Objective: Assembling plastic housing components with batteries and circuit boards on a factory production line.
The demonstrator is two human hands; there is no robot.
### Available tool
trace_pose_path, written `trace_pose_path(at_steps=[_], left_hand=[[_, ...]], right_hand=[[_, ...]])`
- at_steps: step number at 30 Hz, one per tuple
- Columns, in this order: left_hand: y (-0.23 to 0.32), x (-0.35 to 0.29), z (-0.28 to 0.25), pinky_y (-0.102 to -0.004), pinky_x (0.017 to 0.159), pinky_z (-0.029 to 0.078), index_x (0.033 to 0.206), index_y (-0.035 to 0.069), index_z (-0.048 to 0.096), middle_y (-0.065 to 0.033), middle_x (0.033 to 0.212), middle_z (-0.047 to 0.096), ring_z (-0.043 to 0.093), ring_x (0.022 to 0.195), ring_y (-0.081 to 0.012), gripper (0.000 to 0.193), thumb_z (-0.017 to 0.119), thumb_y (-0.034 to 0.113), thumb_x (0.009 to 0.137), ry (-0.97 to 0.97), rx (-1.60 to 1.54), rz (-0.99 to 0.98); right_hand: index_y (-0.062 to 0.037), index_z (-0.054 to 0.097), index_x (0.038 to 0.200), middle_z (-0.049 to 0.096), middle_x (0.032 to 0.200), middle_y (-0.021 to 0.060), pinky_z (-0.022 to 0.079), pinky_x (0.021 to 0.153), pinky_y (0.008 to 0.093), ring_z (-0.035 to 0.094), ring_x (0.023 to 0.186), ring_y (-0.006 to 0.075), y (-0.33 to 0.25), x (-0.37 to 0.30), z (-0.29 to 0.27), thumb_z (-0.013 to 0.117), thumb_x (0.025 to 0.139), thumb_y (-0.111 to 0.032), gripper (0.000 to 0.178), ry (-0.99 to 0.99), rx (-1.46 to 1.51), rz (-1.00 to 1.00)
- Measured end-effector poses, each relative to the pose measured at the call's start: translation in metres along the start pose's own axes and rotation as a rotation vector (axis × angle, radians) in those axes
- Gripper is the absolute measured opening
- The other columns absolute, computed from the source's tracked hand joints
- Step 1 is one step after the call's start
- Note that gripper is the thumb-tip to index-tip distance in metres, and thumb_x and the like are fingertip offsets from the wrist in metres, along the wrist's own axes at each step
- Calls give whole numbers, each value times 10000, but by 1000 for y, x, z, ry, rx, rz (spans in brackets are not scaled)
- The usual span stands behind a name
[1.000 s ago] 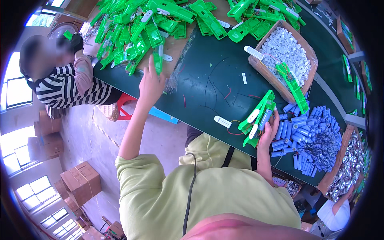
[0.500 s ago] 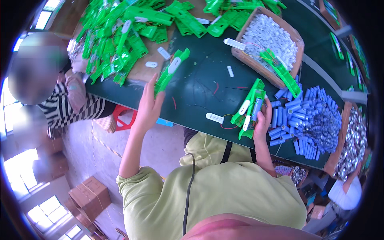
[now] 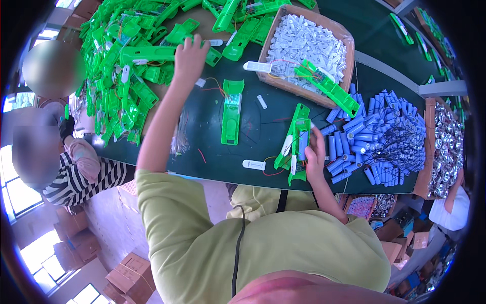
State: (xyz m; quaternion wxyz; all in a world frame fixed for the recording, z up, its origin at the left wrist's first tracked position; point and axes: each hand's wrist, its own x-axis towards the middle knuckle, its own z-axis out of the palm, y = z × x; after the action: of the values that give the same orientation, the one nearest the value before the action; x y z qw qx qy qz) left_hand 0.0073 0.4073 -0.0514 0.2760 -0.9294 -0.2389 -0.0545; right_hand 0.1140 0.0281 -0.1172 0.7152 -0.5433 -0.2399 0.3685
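Left hand [image 3: 191, 58] has moved up to the heap of green shells [image 3: 144, 93]; half a second ago it held a shell over the surface [image 3: 263, 134]. That hand's fingers bend over the end of a long green shell [image 3: 149, 53]; whether they grip it, I cannot tell. Right of the heap, a loose green shell [image 3: 231, 119] now lies flat, thin wires [image 3: 216, 82] running from its upper end to a white tab [image 3: 201, 82]. Farther right, the right hand [image 3: 315, 158] grasps a pair of green shells [image 3: 297, 121], one carrying a blue cell [image 3: 303, 142], just beside the blue cylinders [image 3: 379, 137]. The shells look light, stiff and rather slick, best held by their long side walls; the wires seem fragile and should not be pulled.
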Motion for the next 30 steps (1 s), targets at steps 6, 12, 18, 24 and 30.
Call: trace_pose_path(at_steps=[6, 12, 18, 24, 30], left_hand=[[-26, -7, -90, -368, 841, 480, 1217, 155, 502, -68, 1256, 490, 530, 1059, -256, 538, 565, -4, 706, -101, -242, 302], [-238, -11, -99, -421, 850, 465, 1344, 124, 385, -155, 1344, 418, 527, 1068, -359, 532, 463, 34, 826, 1, 112, -303], [-181, 25, -71, -424, 861, 463, 1270, 122, 456, -152, 1222, 530, 527, 1098, -320, 424, 516, 138, 851, 11, -116, -302], [52, 72, -37, -377, 694, 515, 1018, 58, 556, -127, 947, 603, 629, 804, -310, 236, 556, 234, 861, -77, -709, -14], [107, 91, -8, -413, 619, 535, 860, 17, 538, -137, 845, 587, 647, 754, -319, 320, 577, 334, 845, -179, -401, -161]], right_hand=[[6, 232, 1375, 441, 1297, 180, 372, 982, 341, 483, 1161, 227, -3, -2, -1, 433, 820, -38, 592, 11, 16, 28], [3, 223, 1377, 451, 1280, 179, 385, 970, 337, 493, 1143, 218, -7, -3, 0, 427, 813, -35, 601, 6, 26, 52], [11, 220, 1377, 448, 1274, 176, 384, 961, 336, 492, 1140, 219, -7, 0, -2, 446, 831, -70, 596, -31, -7, 64], [14, 212, 1378, 433, 1295, 190, 365, 982, 355, 476, 1167, 237, -2, 0, -3, 473, 850, -100, 600, -37, 34, 47], [15, 206, 1381, 430, 1296, 191, 366, 980, 349, 484, 1157, 232, -6, -1, -3, 461, 848, -83, 600, -68, 71, 69]])
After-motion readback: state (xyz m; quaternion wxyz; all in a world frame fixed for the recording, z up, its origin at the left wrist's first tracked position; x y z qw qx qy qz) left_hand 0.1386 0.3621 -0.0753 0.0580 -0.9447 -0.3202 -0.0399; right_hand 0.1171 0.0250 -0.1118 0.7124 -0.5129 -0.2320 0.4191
